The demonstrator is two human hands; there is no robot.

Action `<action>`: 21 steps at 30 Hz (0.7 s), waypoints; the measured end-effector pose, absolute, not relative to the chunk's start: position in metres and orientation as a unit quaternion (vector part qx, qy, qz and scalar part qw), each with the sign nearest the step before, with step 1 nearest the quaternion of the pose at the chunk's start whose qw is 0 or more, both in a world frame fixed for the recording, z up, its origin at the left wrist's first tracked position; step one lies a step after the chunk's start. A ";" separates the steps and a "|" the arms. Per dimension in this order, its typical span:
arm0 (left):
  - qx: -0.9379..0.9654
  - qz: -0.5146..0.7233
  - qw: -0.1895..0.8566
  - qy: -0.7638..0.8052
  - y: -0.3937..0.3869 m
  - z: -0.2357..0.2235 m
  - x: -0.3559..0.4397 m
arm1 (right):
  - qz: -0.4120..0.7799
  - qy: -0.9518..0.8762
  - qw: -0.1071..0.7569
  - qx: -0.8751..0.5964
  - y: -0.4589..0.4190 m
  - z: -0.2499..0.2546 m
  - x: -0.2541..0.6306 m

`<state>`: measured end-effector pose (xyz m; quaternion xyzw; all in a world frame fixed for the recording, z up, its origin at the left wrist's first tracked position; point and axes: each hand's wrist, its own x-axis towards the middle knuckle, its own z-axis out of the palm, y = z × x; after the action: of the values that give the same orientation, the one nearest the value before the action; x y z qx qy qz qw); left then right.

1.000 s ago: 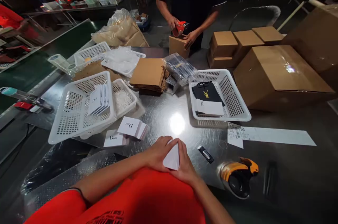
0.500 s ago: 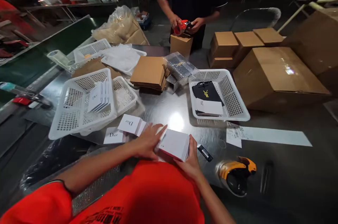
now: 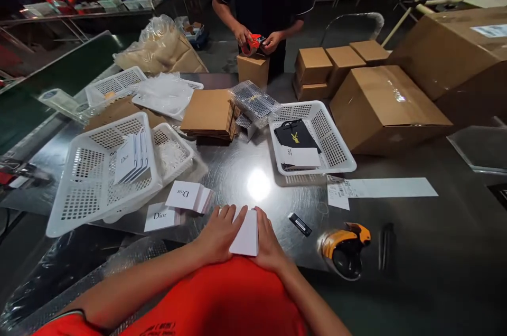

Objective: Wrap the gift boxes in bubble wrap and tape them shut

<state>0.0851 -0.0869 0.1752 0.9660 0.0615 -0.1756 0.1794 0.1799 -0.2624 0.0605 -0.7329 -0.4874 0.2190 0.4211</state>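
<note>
At the table's front edge, close against the red shirt, a stack of white cards (image 3: 244,235) is pressed between my two hands. My left hand (image 3: 219,233) wraps its left side, with the thumb side toward the card face. On the opposite side my right hand (image 3: 269,241) is closed along the edge; some of its fingers are hidden. To the left lie two fanned piles of Dior cards, an upper pile (image 3: 184,196) and a lower pile (image 3: 159,217). A small black label strip (image 3: 300,224) rests to the right of my hands.
A white basket (image 3: 65,204) with Dior cards stands left; another basket (image 3: 344,161) holds a black YSL bag. Flat cardboard (image 3: 206,109) and bubble-wrapped boxes (image 3: 253,98) sit behind. At right are a tape dispenser (image 3: 344,249) and large cartons (image 3: 392,98). A co-worker (image 3: 265,3) holds a red tape dispenser.
My hands have drawn closer together around the white cards. The stack is turned, its narrow end toward me, and pulled in toward my body. The camera view has shifted.
</note>
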 end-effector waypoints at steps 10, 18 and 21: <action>0.897 -0.052 0.429 0.091 -0.070 0.173 0.085 | 0.345 -0.331 0.642 -0.600 -0.248 0.104 0.178; 0.839 -0.083 0.522 0.132 -0.082 0.172 0.071 | 0.359 -0.347 0.560 -0.661 -0.253 0.127 0.179; 0.857 -0.080 0.494 0.127 -0.080 0.185 0.068 | 0.312 -0.414 0.540 -0.663 -0.252 0.134 0.180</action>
<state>0.0685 -0.0801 0.1853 0.8566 0.1272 -0.0798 0.4936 0.1801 -0.2518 0.1337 -0.6633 -0.4142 0.3121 0.5395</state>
